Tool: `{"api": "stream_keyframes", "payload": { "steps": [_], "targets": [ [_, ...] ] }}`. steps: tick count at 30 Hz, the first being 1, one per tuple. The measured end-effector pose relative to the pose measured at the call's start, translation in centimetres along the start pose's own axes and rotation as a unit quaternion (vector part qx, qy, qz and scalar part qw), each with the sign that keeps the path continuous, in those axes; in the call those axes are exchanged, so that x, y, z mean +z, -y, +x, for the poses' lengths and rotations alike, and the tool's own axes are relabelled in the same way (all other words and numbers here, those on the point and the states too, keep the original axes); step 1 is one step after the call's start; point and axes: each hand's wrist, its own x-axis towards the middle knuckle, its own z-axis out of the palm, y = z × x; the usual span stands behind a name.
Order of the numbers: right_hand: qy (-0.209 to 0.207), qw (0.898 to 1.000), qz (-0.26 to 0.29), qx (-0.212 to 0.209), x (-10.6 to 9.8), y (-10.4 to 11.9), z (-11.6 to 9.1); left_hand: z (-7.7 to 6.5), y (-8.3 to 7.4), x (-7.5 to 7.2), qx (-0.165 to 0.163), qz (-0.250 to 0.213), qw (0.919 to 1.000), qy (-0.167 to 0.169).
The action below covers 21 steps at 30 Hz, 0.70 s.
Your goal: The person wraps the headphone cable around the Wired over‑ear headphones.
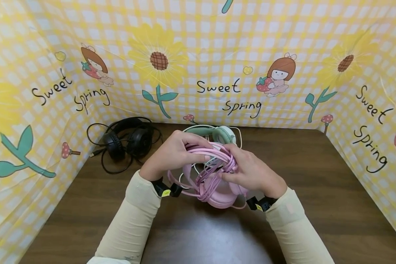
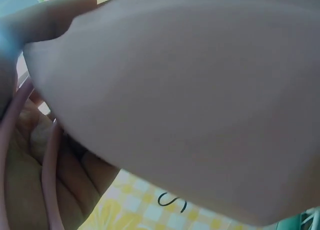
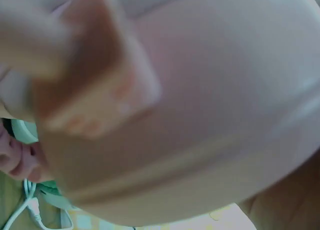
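Both hands hold a pair of pink headphones (image 1: 222,200) with a bundled pink cable (image 1: 212,183) above the middle of the table. My left hand (image 1: 179,152) grips the band and cable strands from the left, thumb on the near side. From the right, my right hand (image 1: 252,170) holds the wound cable, its fingers partly hidden. An ear cup (image 2: 175,99) fills much of the left wrist view, with two pink strands crossing the palm. In the right wrist view, a blurred pink block (image 3: 100,94) stands before a large pale pink surface (image 3: 225,89).
Just behind the hands lie mint-green and white headphones (image 1: 225,135) with a white cable. Black headphones (image 1: 139,142) with a loose looped cable sit at the table's back left. A yellow checked cloth (image 1: 217,47) walls in the back and sides of the brown wooden table (image 1: 300,157).
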Motion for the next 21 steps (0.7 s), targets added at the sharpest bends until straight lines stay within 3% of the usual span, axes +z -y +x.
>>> {"api": "stream_keyframes", "payload": {
  "steps": [6,12,21],
  "targets": [
    [-0.028,0.999,0.029,-0.005,1.0,-0.1,-0.4,-0.2,0.1,0.2,-0.005,0.012,0.9999,0.01],
    [-0.032,0.998,0.059,-0.002,2.5,0.0,-0.8,-0.7,0.1,0.0,-0.01,0.023,0.9994,0.024],
    [-0.053,0.996,0.067,0.009,2.0,0.1,-0.7,0.0,-0.1,-0.3,0.0,0.021,0.9998,0.005]
  ]
}}
